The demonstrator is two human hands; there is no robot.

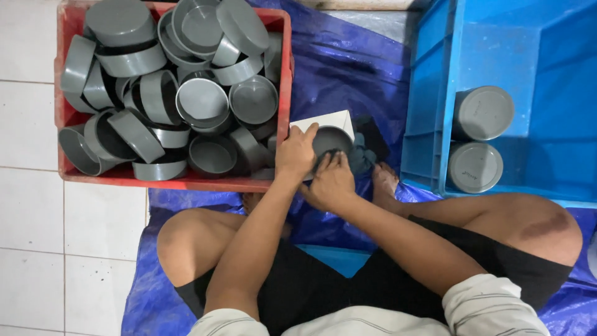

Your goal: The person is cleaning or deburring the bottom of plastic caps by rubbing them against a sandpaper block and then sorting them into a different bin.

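My left hand [296, 154] grips the rim of a grey plastic cap [331, 139] that rests on a white pad [333, 119]. My right hand [331, 182] presses a dark cloth [362, 155] against the cap's near side. Both hands meet over the blue tarp [348, 68], just in front of my crossed legs. The cap's open side faces up.
A red crate [283, 74] heaped with several grey caps stands at the left, its corner touching my left hand. A blue crate [429, 124] at the right holds two grey caps [482, 112], bottoms up. White floor tiles [28, 124] lie at the left.
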